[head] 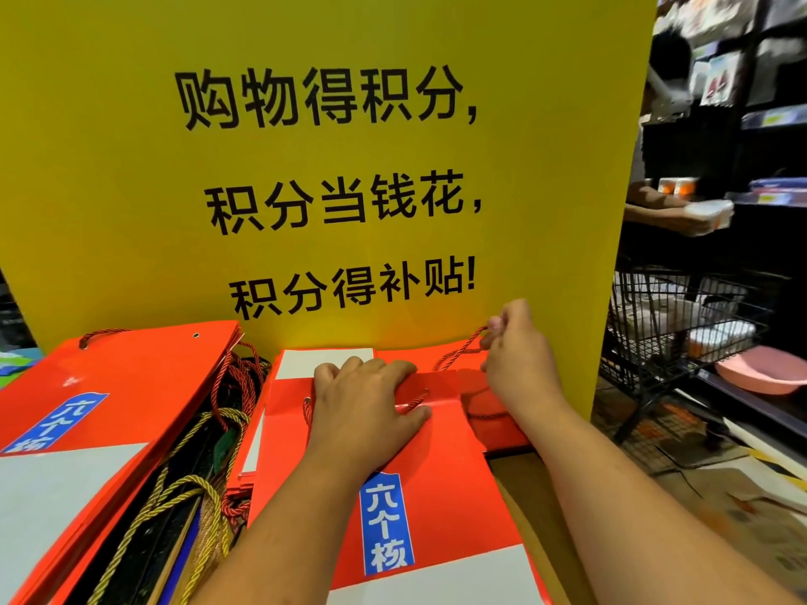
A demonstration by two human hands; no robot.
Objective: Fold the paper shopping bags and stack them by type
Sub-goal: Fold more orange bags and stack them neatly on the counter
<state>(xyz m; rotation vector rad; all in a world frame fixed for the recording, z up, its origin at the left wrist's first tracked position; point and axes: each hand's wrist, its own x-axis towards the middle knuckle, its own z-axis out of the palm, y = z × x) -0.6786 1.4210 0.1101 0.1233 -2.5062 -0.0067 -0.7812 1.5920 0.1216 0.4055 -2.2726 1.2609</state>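
A flattened red and white paper bag (441, 482) with a blue label lies in front of me on top of a stack of the same kind. My left hand (364, 403) presses flat on its upper end, fingers spread over a red rope handle. My right hand (517, 355) pinches the bag's other red rope handle (463, 349) at the far right corner and holds it up. A second pile of flat red bags (109, 399) lies to the left. Between the two piles lie dark bags with gold rope handles (183, 491).
A tall yellow board with black characters (323, 181) stands right behind the bags. To the right are a black wire shopping cart (681, 325), a pink basin (764, 371) and dark store shelves, where another person holds a white container.
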